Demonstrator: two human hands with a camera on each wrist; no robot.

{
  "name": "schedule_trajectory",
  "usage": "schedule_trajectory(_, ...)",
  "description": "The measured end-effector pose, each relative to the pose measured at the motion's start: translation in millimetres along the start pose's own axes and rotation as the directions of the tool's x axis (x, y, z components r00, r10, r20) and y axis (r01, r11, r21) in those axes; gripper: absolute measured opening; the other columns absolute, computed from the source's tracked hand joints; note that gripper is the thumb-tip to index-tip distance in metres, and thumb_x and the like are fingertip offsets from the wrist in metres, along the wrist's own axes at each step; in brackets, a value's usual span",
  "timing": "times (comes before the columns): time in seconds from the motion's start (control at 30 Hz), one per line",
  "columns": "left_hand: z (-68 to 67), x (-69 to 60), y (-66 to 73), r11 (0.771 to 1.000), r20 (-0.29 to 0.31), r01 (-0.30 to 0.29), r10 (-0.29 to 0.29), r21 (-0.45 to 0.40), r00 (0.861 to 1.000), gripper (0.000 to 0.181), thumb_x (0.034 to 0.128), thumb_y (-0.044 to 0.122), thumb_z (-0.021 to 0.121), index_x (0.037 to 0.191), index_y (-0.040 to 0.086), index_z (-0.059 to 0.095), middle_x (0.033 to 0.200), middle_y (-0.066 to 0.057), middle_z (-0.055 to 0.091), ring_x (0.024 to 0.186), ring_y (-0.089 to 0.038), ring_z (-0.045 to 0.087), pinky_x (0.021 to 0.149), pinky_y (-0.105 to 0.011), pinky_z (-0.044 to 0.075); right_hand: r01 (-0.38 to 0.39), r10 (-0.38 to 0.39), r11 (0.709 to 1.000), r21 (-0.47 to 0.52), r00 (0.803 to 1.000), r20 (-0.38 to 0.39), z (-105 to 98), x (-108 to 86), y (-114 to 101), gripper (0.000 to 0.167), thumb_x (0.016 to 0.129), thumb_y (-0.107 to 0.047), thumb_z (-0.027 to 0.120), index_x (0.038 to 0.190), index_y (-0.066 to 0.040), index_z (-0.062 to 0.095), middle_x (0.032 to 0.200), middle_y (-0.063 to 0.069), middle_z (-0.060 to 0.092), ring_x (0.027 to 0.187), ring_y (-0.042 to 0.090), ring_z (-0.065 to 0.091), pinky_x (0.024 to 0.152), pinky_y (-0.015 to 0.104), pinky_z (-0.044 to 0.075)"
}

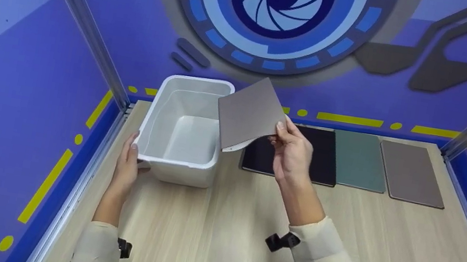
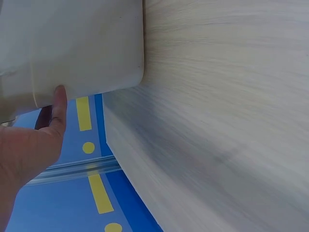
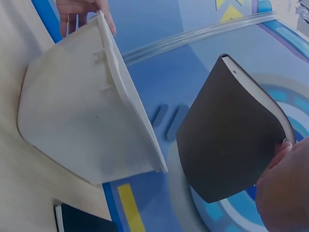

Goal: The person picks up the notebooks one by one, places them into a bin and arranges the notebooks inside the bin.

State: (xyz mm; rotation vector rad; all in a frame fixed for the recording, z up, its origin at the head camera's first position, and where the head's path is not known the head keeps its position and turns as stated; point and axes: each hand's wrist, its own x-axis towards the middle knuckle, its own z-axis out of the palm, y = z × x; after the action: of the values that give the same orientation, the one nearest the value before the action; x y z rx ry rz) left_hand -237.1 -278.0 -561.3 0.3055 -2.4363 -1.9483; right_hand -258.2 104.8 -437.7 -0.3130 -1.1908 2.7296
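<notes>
My right hand pinches a grey-brown notebook by its lower right corner, thumb on the cover. The notebook is held up tilted beside the right rim of a white plastic bin, and its white page edges show in the right wrist view. My left hand holds the bin's near left corner, thumb at the rim and fingers against the outer side. The bin stands upright on the table with nothing visible inside. In the left wrist view a finger of the left hand touches the bin wall.
Right of the bin, a black notebook, a green notebook and another grey-brown notebook lie in a row on the wooden table. Blue panels with metal posts rise behind and at both sides.
</notes>
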Motion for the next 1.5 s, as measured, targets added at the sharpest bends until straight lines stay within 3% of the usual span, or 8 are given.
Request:
schedule_trajectory(0.2, 1.4, -1.1, -2.1, 0.999, 0.024, 0.03, -0.029, -0.014, 0.999, 0.057, 0.1164, 0.049, 0.015, 0.172, 0.04, 0.008, 0.177, -0.012, 0.025, 0.148, -0.041, 0.047, 0.12, -0.064, 0.044, -0.032, 0.032, 0.999, 0.031, 0.999, -0.007, 11, 7.2, 19, 0.051, 0.104, 0.01, 0.052, 0.154, 0.015, 0.043, 0.09, 0.002, 0.068, 0.064, 0.008, 0.06, 0.062, 0.018, 0.052)
schedule_trajectory(0.47, 4.6, -1.9, -1.1, 1.0, 0.005, -0.002, 0.002, -0.021, 1.0, 0.059, 0.1164, 0.049, 0.016, 0.173, 0.035, 0.01, 0.175, -0.015, 0.028, 0.145, -0.042, 0.049, 0.117, -0.063, 0.046, -0.059, 0.059, 0.998, 0.024, 0.998, -0.018, 27, 11.3, 42, 0.048, 0.105, 0.008, 0.054, 0.152, 0.013, 0.048, 0.09, 0.001, 0.068, 0.065, 0.006, 0.058, 0.061, 0.015, 0.051)
schedule_trajectory(0.83, 4.6, -5.1, -3.6, 0.999, 0.01, 0.003, -0.003, -0.033, 1.0, 0.057, 0.1166, 0.049, 0.017, 0.172, 0.04, 0.01, 0.176, -0.014, 0.024, 0.143, -0.041, 0.049, 0.116, -0.058, 0.045, -0.048, 0.048, 0.999, 0.006, 0.999, -0.014, 38, 8.3, 75, 0.044, 0.105, 0.005, 0.057, 0.148, 0.012, 0.054, 0.087, 0.001, 0.068, 0.065, 0.008, 0.061, 0.066, 0.018, 0.053)
schedule_trajectory(1.1, 5.5, -2.2, -3.1, 1.0, 0.006, -0.002, 0.003, -0.017, 1.0, 0.059, 0.1166, 0.049, 0.016, 0.173, 0.034, 0.01, 0.176, -0.017, 0.023, 0.144, -0.043, 0.048, 0.115, -0.06, 0.047, -0.069, 0.069, 0.998, 0.007, 0.998, -0.013, 56, 7.2, 89, 0.045, 0.103, 0.007, 0.059, 0.146, 0.013, 0.055, 0.089, 0.002, 0.07, 0.063, 0.007, 0.06, 0.063, 0.017, 0.052)
schedule_trajectory(1.33, 1.6, -2.1, -0.1, 1.0, -0.008, 0.009, -0.009, -0.013, 1.0, 0.058, 0.1168, 0.048, 0.016, 0.173, 0.035, 0.011, 0.172, -0.019, 0.026, 0.136, -0.04, 0.052, 0.111, -0.053, 0.05, -0.094, 0.094, 0.994, -0.053, 0.996, -0.012, 68, 10.7, 108, 0.042, 0.1, 0.007, 0.064, 0.141, 0.012, 0.06, 0.098, 0.005, 0.072, 0.066, 0.007, 0.059, 0.064, 0.017, 0.053)
schedule_trajectory(1.5, 1.3, -2.0, 1.9, 1.0, -0.002, -0.004, 0.004, -0.016, 1.0, 0.057, 0.117, 0.046, 0.016, 0.173, 0.034, 0.011, 0.174, -0.02, 0.023, 0.14, -0.043, 0.051, 0.113, -0.058, 0.05, -0.124, 0.122, 0.987, -0.099, 0.992, -0.031, 72, 14.8, 118, 0.042, 0.099, 0.005, 0.066, 0.141, 0.01, 0.063, 0.092, 0.002, 0.069, 0.066, 0.007, 0.058, 0.064, 0.016, 0.052)
